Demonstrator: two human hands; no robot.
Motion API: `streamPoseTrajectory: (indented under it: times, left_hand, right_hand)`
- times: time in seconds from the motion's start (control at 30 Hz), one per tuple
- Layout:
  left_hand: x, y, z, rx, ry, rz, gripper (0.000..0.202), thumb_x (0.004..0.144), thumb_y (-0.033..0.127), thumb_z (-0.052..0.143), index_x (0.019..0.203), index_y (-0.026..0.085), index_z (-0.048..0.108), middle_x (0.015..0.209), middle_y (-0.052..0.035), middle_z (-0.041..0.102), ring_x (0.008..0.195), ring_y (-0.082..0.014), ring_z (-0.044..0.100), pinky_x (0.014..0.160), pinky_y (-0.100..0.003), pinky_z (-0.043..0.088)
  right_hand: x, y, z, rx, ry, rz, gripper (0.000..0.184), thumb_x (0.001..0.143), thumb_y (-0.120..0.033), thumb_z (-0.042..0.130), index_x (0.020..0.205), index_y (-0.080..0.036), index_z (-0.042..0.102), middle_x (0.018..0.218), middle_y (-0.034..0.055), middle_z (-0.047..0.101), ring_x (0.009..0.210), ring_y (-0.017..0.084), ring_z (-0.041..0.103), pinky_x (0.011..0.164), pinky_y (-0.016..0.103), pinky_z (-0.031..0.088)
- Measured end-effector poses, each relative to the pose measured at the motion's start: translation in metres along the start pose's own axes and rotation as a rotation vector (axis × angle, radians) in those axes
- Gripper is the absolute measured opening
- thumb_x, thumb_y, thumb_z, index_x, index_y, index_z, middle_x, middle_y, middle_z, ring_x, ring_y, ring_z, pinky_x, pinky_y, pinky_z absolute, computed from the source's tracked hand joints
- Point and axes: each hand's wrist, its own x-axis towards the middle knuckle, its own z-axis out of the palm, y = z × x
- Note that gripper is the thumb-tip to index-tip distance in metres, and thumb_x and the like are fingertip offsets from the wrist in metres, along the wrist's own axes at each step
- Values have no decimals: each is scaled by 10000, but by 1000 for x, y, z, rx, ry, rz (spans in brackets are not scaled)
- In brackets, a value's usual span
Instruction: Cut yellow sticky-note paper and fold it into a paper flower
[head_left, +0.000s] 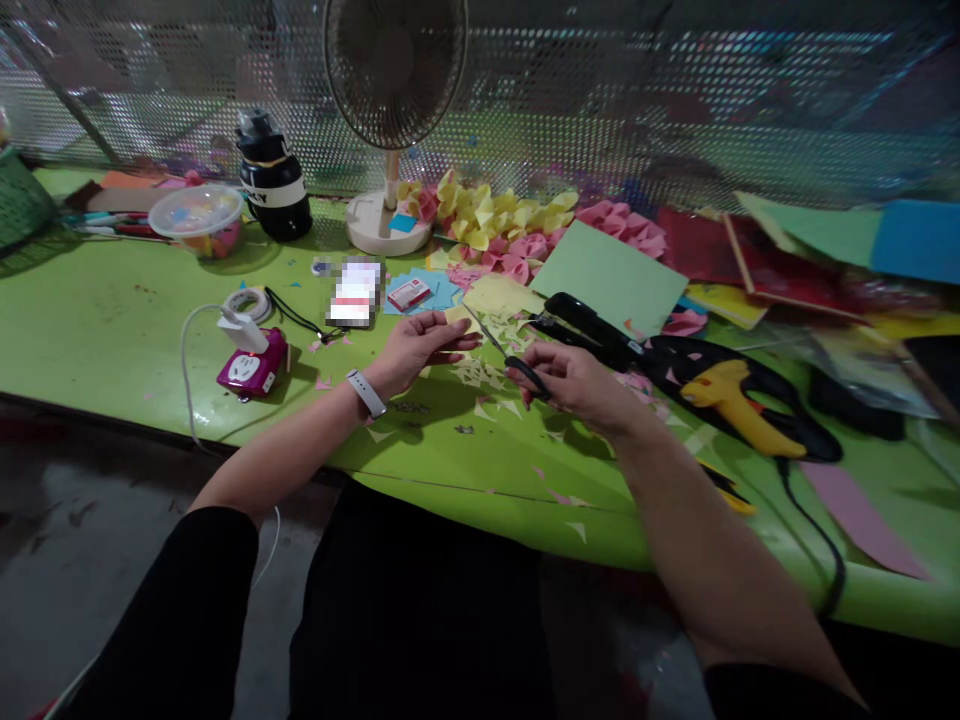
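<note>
My right hand (574,385) is closed around the black handles of a pair of scissors (499,348), whose blades point up and left toward a small piece of yellow paper (459,317). My left hand (416,348), with a white wristband, pinches that yellow paper between its fingertips, just left of the blades. Both hands hover over the green table (112,320), above a scatter of yellow paper scraps (480,375). A yellow sheet (499,297) lies just behind the hands.
A yellow-and-black glue gun (731,400) with its cord lies right of my right hand. Behind are folded pink and yellow paper flowers (510,230), a green sheet (611,275), a fan (394,110), a black bottle (271,180), a plastic tub (199,218) and a pink power socket (251,365).
</note>
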Motion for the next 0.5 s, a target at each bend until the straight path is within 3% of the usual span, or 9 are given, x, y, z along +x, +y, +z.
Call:
streamPoseTrajectory:
  times: [0.17,0.5]
  left_hand:
    - [1,-4,-1,11,-33,-10,264,826,292,780,798,162,552,922,-52,770,832,-109,742,735,-225,548]
    - [1,-3,-1,-7,18,8,183,858,282,752,856,158,618,881,-26,753,815,-99,737,717,-210,545]
  right_hand:
    - [0,-4,2,6,-5,9,518,661,-682,811,765,-228,585,615,9,639,473,113,471,434,267,279]
    - [2,4,-1,2,-16,15,490,706,-664,798,769,-225,587,601,2,639,448,95,408,424,259,254]
